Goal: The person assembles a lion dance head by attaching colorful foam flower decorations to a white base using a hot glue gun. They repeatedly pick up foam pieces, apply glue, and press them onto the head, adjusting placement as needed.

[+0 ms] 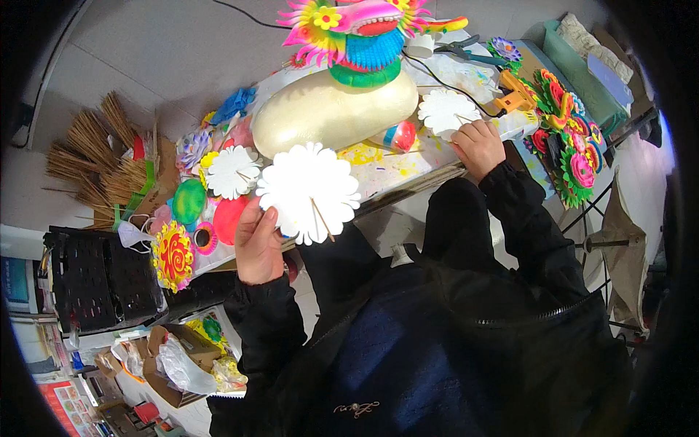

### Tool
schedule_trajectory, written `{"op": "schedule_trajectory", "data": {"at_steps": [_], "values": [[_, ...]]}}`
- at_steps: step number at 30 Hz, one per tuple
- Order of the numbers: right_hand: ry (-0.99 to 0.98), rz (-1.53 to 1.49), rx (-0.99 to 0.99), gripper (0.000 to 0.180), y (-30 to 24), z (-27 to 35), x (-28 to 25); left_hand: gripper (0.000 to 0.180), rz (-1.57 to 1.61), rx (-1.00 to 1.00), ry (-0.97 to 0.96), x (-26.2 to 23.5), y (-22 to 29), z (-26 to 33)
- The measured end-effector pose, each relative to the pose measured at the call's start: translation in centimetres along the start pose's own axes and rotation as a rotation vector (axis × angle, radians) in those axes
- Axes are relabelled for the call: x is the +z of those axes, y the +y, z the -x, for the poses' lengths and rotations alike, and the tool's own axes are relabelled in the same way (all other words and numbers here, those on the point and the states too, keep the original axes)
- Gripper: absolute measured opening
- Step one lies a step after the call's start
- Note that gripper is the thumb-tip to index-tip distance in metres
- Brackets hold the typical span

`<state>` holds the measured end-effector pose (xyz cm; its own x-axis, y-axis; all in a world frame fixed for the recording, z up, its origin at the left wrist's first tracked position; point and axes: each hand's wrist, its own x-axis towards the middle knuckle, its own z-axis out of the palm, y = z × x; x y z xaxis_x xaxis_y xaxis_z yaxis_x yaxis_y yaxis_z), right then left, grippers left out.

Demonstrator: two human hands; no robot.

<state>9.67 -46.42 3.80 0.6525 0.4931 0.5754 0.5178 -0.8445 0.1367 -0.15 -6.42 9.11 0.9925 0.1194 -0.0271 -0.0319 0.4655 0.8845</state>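
White scalloped paper flower (309, 191) with thin stick pinched in left hand (258, 244); loose grip risks stick detaching. Right hand (478, 146) curled, fingertips on second white flower (445, 111) on paint-spattered desk (393, 164); tearing possible.

A craft workshop. The paint-splashed table (408, 164) is crowded with bright paper flowers (571, 138), a glue gun (515, 95) and scissors (466, 49). Straw bundles (102, 156) lie beside it.

The scalloped flower (309, 191) pinched in the left hand (258, 244) looks like matt white paper on a thin wooden stick (322, 219). A second paper flower (447, 111) under the right hand (478, 146) has the same flat finish. The cream dome (331, 109) is smooth with a soft sheen, possibly plaster. The tabletop (386, 164) is paint-spattered. The sleeves are dull black cloth.
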Motion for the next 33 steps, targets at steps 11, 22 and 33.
{"op": "schedule_trajectory", "data": {"at_steps": [11, 22, 33], "values": [[0.585, -0.251, -0.193, 0.033, -9.8, -2.1, -8.8, 0.03, 0.016, 0.015, -0.004, 12.6, -2.3, -2.3], [0.479, -0.066, 0.008, 0.034, -7.9, -4.5, -8.0, 0.029, 0.076, -0.013, 0.008, 17.6, -4.4, -1.3], [0.53, -0.516, 0.272, 0.022, -3.2, -3.9, -9.0, 0.032, -0.199, 0.136, -0.118, 18.2, -1.8, 1.4]]}}
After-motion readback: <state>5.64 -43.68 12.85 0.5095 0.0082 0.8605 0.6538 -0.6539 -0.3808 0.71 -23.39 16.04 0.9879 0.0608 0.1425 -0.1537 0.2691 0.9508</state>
